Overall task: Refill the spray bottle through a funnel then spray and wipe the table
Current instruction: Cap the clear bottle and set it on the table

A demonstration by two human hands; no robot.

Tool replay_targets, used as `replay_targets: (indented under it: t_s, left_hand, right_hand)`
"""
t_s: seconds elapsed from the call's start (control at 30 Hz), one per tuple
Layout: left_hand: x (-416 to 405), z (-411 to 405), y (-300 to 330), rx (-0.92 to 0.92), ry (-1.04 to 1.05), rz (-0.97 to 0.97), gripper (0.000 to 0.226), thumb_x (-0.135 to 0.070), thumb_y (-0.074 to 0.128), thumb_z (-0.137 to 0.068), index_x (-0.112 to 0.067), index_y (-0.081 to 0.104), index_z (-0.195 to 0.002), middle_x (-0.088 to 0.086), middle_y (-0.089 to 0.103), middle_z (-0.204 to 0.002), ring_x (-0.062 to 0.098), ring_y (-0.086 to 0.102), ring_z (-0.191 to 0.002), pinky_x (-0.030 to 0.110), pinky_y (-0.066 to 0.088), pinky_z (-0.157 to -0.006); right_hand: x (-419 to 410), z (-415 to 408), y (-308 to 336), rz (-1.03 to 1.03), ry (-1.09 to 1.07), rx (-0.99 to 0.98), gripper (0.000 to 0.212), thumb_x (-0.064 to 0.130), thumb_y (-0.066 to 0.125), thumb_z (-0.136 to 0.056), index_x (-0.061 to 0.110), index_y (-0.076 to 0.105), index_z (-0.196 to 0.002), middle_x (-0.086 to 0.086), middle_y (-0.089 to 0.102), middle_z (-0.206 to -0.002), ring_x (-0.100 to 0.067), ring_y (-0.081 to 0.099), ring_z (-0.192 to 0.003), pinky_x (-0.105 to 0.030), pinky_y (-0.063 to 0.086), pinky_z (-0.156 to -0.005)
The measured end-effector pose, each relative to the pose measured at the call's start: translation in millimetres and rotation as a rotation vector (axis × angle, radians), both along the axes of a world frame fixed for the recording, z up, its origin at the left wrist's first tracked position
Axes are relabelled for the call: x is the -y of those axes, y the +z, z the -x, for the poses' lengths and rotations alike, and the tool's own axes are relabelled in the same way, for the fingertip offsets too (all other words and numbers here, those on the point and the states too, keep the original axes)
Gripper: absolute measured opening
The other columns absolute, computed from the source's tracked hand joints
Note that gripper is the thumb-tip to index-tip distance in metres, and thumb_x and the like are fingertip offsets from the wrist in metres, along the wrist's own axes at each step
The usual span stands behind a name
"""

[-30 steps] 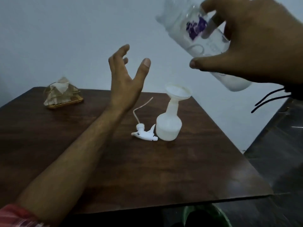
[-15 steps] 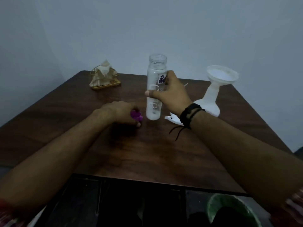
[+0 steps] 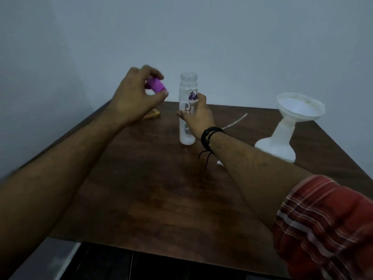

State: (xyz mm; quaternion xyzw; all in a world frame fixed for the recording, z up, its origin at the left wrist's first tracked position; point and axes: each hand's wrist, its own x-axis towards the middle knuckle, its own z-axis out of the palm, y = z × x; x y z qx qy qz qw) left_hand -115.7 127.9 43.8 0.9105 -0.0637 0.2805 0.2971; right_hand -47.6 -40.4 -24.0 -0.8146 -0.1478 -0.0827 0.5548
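Your right hand (image 3: 196, 116): fingers and thumb curled round the middle of the clear water bottle (image 3: 188, 110). A black corded wristband (image 3: 209, 136) circles that wrist, loose ends hanging.

Clear water bottle: tall smooth plastic cylinder, upright on the table, threaded neck uncapped, purple printed motif and pale lettering partly covered by your fingers. A shallow white-looking layer sits in its base; whether liquid or only the tinted bottom, you cannot tell.

Your left hand (image 3: 137, 98): raised above the table, left of the bottle's neck and apart from it, fingertips and thumb pinching the purple cap (image 3: 155, 85). Cap: small, round, opaque; its edges are motion-blurred and fingers hide part of it.

Spray bottle (image 3: 279, 144): translucent white plastic, broad squat base narrowing to a long neck, standing near the table's right edge, well apart from the water bottle. Its fill level is hard to read.

Funnel (image 3: 300, 108): white, wide shallow cone, seated in the spray bottle's neck and tilted slightly.

Dip tube (image 3: 235, 123): thin pale tube lying on the table beyond your right wrist; the spray head (image 3: 220, 163) it belongs to shows only as a white sliver beneath your forearm.

Table (image 3: 157, 188): dark brown wood grain, slightly glossy, near edge square.

Golden-brown object (image 3: 152, 115): at the table's far left, mostly hidden behind your left hand; unidentifiable.

Red plaid sleeve (image 3: 327, 225): rolled, cut off at the frame's right edge.
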Motion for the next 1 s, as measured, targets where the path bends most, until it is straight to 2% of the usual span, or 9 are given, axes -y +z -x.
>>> replay_targets:
  t_s: [0.07, 0.17, 0.23, 0.37, 0.53, 0.63, 0.7, 0.9, 1.0]
  left_hand:
    - [12, -8, 22, 0.079, -0.011, 0.071, 0.041, -0.042, 0.073, -0.088, -0.02, 0.058, -0.12, -0.002, 0.061, -0.119, 0.008, 0.061, -0.102, 0.011, 0.046, -0.077]
    - [28, -28, 42, 0.048, -0.001, -0.015, 0.045, -0.047, 0.07, -0.089, -0.016, 0.053, -0.116, -0.001, 0.062, -0.113, 0.014, 0.063, -0.098, 0.028, 0.053, -0.079]
    - [39, -43, 47, -0.055, -0.025, -0.146, 0.049, -0.049, 0.068, -0.09, -0.017, 0.049, -0.121, 0.006, 0.063, -0.116, 0.021, 0.063, -0.099, 0.037, 0.054, -0.08]
    - [57, -67, 53, -0.286, -0.033, -0.515, 0.056, -0.049, 0.054, -0.098, -0.026, 0.04, -0.148, 0.014, 0.053, -0.134, 0.03, 0.056, -0.115, 0.036, 0.043, -0.089]
    - [73, -88, 59, -0.49, 0.095, -0.698, 0.051, -0.05, 0.037, -0.102, -0.013, 0.037, -0.137, 0.019, 0.062, -0.122, 0.03, 0.059, -0.095, 0.044, 0.051, -0.085]
    - [78, -95, 57, -0.458, 0.194, -0.778, 0.063, -0.057, 0.031, -0.1, -0.012, 0.033, -0.145, 0.021, 0.056, -0.137, 0.036, 0.055, -0.113, 0.044, 0.045, -0.09]
    - [82, -97, 55, -0.41, 0.297, -0.842, 0.075, -0.068, 0.025, -0.096, -0.013, 0.043, -0.144, 0.018, 0.056, -0.138, 0.037, 0.054, -0.121, 0.049, 0.046, -0.093]
    - [103, -97, 57, -0.458, 0.494, -0.973, 0.07, -0.059, 0.023, -0.098, -0.01, 0.054, -0.137, 0.02, 0.056, -0.136, 0.042, 0.052, -0.123, 0.06, 0.038, -0.101]
    - [99, -99, 58, -0.407, 0.428, -0.972, 0.067, -0.059, 0.026, -0.096, -0.012, 0.057, -0.133, 0.017, 0.059, -0.126, 0.036, 0.054, -0.111, 0.052, 0.044, -0.091]
  right_hand:
    - [-3, -3, -2, 0.0, -0.014, -0.004, 0.062, 0.02, 0.074, -0.09, 0.017, 0.038, -0.14, -0.005, 0.062, -0.126, -0.02, 0.062, -0.106, -0.043, 0.052, -0.099]
    - [-3, -5, -5, -0.004, -0.013, -0.013, 0.062, 0.022, 0.074, -0.09, 0.019, 0.037, -0.141, -0.005, 0.061, -0.13, -0.023, 0.063, -0.112, -0.047, 0.052, -0.101]
    - [-2, -6, -6, 0.002, -0.007, -0.02, 0.065, 0.023, 0.073, -0.091, 0.02, 0.035, -0.143, -0.005, 0.059, -0.132, -0.024, 0.061, -0.114, -0.047, 0.051, -0.102]
    - [-2, -8, -5, 0.023, -0.003, -0.045, 0.069, 0.024, 0.072, -0.092, 0.02, 0.031, -0.147, -0.005, 0.056, -0.138, -0.026, 0.059, -0.12, -0.048, 0.049, -0.104]
    - [-2, -11, -8, 0.05, 0.008, -0.037, 0.071, 0.027, 0.07, -0.093, 0.022, 0.028, -0.15, -0.006, 0.052, -0.144, -0.029, 0.055, -0.126, -0.052, 0.048, -0.105]
    - [-1, -13, -8, 0.042, 0.014, -0.04, 0.071, 0.025, 0.07, -0.093, 0.022, 0.027, -0.15, -0.006, 0.052, -0.145, -0.029, 0.054, -0.129, -0.052, 0.046, -0.108]
    - [-1, -15, -8, 0.043, 0.017, -0.044, 0.071, 0.024, 0.07, -0.093, 0.022, 0.027, -0.15, -0.006, 0.053, -0.145, -0.029, 0.055, -0.129, -0.052, 0.045, -0.109]
    - [0, -19, -10, 0.057, 0.018, -0.038, 0.072, 0.024, 0.07, -0.093, 0.021, 0.027, -0.151, -0.005, 0.055, -0.142, -0.027, 0.057, -0.126, -0.049, 0.047, -0.108]
    - [1, -20, -9, 0.048, 0.019, -0.044, 0.073, 0.024, 0.071, -0.093, 0.021, 0.027, -0.151, -0.005, 0.056, -0.142, -0.028, 0.058, -0.126, -0.051, 0.047, -0.107]
